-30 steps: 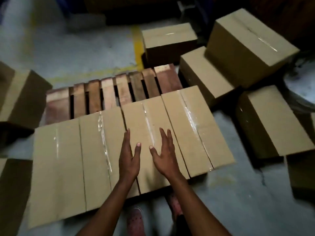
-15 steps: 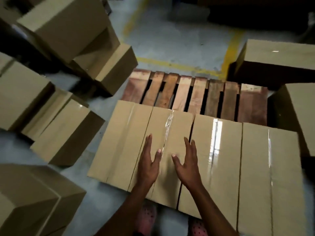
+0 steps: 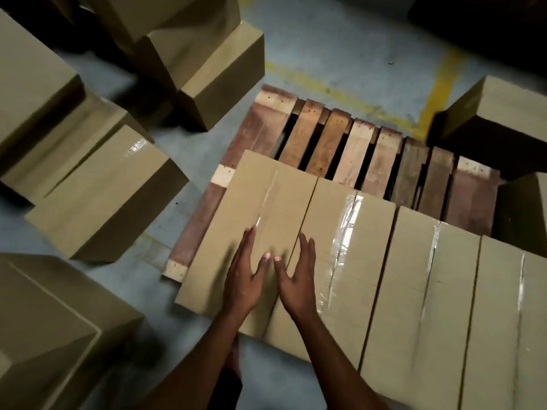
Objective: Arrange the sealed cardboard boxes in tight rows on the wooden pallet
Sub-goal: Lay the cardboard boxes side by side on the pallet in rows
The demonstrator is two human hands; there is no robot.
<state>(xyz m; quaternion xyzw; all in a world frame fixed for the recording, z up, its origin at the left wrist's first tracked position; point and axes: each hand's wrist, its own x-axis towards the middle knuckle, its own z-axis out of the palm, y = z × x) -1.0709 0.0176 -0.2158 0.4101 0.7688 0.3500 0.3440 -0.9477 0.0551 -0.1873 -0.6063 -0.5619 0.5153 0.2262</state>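
Resting flat with straight, spread fingers, the left hand (image 3: 245, 279) lies on top of the leftmost box (image 3: 251, 220) of the row on the wooden pallet (image 3: 349, 149). The right hand (image 3: 296, 279) lies just beside it, also with straight released fingers, over the seam where this box meets the second box (image 3: 340, 255). Neither hand grasps anything; the two thumbs nearly touch each other.

Four sealed boxes stand side by side on the near half of the pallet, their long sides touching, each closed with a strip of clear tape along the top. The third box (image 3: 414, 291) and the fourth box (image 3: 509, 321) continue the row toward the pallet's right end. The far half of the pallet shows its bare slats with dark gaps between them.

Left of the pallet, on the grey concrete floor (image 3: 310, 48), several loose boxes (image 3: 97, 190) lie at different angles, some leaning on each other, and one large box (image 3: 44, 335) is at the near left. Beyond the pallet's left far corner another stack of boxes (image 3: 207, 63) stands. At the pallet's right far corner sits a box on dark base (image 3: 503, 110); what is below it is too dark to tell, perhaps its shaded side. A yellow painted line (image 3: 441, 87) runs on the floor behind the pallet.
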